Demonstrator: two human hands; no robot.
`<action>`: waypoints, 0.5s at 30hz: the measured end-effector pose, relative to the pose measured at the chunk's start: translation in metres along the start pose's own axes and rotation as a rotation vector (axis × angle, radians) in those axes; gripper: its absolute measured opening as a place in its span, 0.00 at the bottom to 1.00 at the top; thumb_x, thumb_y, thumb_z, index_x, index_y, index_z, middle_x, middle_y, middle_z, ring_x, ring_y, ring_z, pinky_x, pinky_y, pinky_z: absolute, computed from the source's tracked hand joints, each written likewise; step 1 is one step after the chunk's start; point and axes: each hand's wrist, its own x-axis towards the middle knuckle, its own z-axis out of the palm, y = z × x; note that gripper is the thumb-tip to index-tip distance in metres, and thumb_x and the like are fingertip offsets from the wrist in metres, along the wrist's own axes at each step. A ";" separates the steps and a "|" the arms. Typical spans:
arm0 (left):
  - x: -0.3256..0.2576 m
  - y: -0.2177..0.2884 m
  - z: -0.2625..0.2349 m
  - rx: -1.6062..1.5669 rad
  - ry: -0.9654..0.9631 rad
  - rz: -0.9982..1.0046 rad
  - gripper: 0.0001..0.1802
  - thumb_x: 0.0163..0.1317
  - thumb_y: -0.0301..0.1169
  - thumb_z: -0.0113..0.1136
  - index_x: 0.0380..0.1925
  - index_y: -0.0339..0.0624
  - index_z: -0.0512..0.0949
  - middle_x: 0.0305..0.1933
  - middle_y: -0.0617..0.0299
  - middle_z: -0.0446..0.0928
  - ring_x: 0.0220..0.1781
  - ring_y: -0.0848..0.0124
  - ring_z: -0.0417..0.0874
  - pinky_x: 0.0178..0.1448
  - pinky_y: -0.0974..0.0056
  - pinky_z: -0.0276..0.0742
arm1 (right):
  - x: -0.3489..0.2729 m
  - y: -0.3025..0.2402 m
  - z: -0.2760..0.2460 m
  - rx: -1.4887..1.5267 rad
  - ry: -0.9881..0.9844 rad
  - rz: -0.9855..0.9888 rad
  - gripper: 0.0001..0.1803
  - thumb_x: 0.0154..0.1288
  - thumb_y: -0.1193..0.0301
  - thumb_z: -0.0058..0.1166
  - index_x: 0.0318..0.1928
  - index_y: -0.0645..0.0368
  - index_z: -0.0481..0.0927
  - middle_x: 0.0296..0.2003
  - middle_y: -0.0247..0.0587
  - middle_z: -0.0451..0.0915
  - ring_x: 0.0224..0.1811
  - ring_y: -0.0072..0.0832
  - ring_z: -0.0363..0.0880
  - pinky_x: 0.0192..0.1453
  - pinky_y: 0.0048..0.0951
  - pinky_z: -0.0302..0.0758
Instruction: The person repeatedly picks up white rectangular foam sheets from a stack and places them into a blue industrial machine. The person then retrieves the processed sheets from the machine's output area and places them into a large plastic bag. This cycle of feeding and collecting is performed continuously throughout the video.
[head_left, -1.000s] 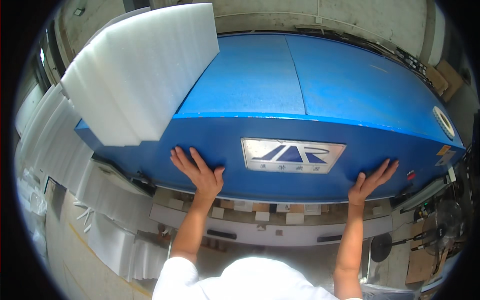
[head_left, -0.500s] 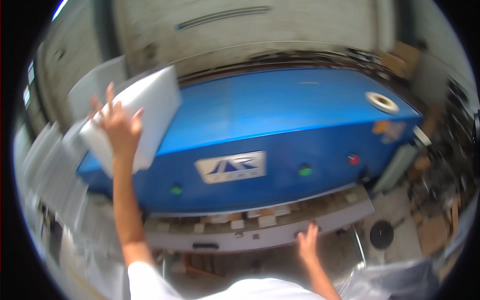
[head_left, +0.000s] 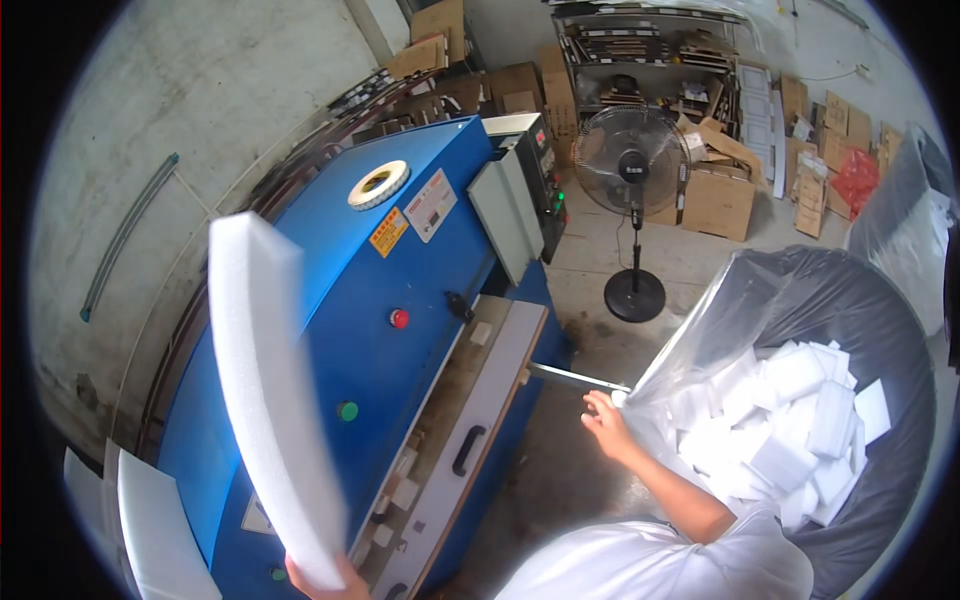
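A long white foam slab (head_left: 265, 400) stands tilted on end in front of a blue machine (head_left: 340, 300). My left hand (head_left: 328, 582), at the lower edge, is closed round the slab's bottom end; part of the hand is cut off by the picture's edge. My right hand (head_left: 610, 428) reaches out beside a large plastic bag (head_left: 860, 300), near the end of a thin metal bar (head_left: 575, 377). Its fingers are apart and slightly bent, and I see nothing in them. White foam pieces (head_left: 790, 430) fill the bag in a heap.
The machine carries a tape roll (head_left: 378, 186), a red button (head_left: 399, 318) and a front tray with a black handle (head_left: 467, 450). Behind stands a fan (head_left: 632, 170), with cardboard (head_left: 717, 203) and a loaded shelf (head_left: 640, 70). More foam (head_left: 165, 525) lies at lower left.
The view has swung to the right, bringing the bag and fan into sight. My left hand, spread over a foam block before, now grips a foam slab. My right hand is now beside the bag.
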 end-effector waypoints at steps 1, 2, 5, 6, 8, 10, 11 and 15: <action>-0.006 0.005 0.007 -0.315 -0.081 -0.173 0.36 0.59 0.41 0.65 0.61 0.30 0.66 0.56 0.46 0.72 0.54 0.55 0.77 0.55 0.51 0.76 | 0.003 -0.004 -0.009 0.061 0.045 -0.028 0.26 0.69 0.64 0.56 0.63 0.63 0.71 0.66 0.47 0.67 0.58 0.35 0.76 0.57 0.33 0.75; 0.002 0.022 0.023 -0.647 -0.152 -0.341 0.38 0.60 0.48 0.63 0.60 0.31 0.65 0.54 0.50 0.71 0.52 0.59 0.77 0.52 0.54 0.76 | 0.009 0.000 -0.021 0.178 0.058 -0.045 0.26 0.71 0.60 0.53 0.63 0.63 0.72 0.64 0.46 0.68 0.59 0.34 0.75 0.57 0.32 0.75; 0.003 0.047 0.055 -0.837 -0.170 -0.621 0.31 0.65 0.50 0.58 0.56 0.36 0.68 0.48 0.53 0.72 0.47 0.66 0.78 0.46 0.60 0.76 | 0.019 -0.010 -0.053 0.705 -0.126 0.009 0.39 0.71 0.44 0.47 0.69 0.61 0.63 0.66 0.47 0.68 0.63 0.35 0.72 0.63 0.36 0.70; 0.001 0.049 0.058 -0.797 -0.243 -0.685 0.30 0.66 0.50 0.58 0.55 0.36 0.69 0.46 0.54 0.74 0.46 0.68 0.78 0.45 0.62 0.76 | 0.019 -0.030 -0.062 0.819 -0.202 0.023 0.42 0.70 0.41 0.45 0.71 0.60 0.60 0.66 0.48 0.67 0.64 0.35 0.71 0.65 0.37 0.68; -0.031 0.008 0.066 -0.902 -0.429 -0.723 0.24 0.66 0.47 0.58 0.49 0.36 0.74 0.38 0.60 0.77 0.40 0.71 0.79 0.47 0.66 0.74 | 0.019 -0.070 -0.077 0.914 -0.415 -0.027 0.52 0.66 0.32 0.40 0.76 0.59 0.49 0.70 0.50 0.63 0.70 0.36 0.64 0.73 0.39 0.59; -0.046 0.005 0.070 -0.835 -0.487 -0.684 0.21 0.65 0.44 0.59 0.45 0.36 0.76 0.39 0.59 0.78 0.40 0.71 0.79 0.47 0.67 0.73 | 0.015 -0.069 -0.070 0.935 -0.485 -0.066 0.48 0.67 0.42 0.51 0.75 0.61 0.51 0.71 0.47 0.62 0.71 0.34 0.62 0.74 0.36 0.56; -0.051 0.007 0.069 -0.858 -0.490 -0.772 0.19 0.63 0.39 0.60 0.44 0.35 0.76 0.41 0.58 0.78 0.41 0.71 0.79 0.47 0.67 0.73 | 0.015 -0.074 -0.067 0.730 -0.449 -0.032 0.47 0.67 0.47 0.54 0.75 0.62 0.53 0.70 0.46 0.62 0.71 0.33 0.61 0.74 0.34 0.56; -0.072 -0.005 0.066 -0.851 -0.621 -1.042 0.14 0.66 0.33 0.55 0.47 0.36 0.76 0.45 0.60 0.77 0.43 0.74 0.77 0.51 0.71 0.70 | 0.007 -0.075 -0.043 0.378 -0.400 0.087 0.41 0.63 0.66 0.61 0.72 0.67 0.58 0.67 0.44 0.67 0.69 0.31 0.64 0.73 0.30 0.57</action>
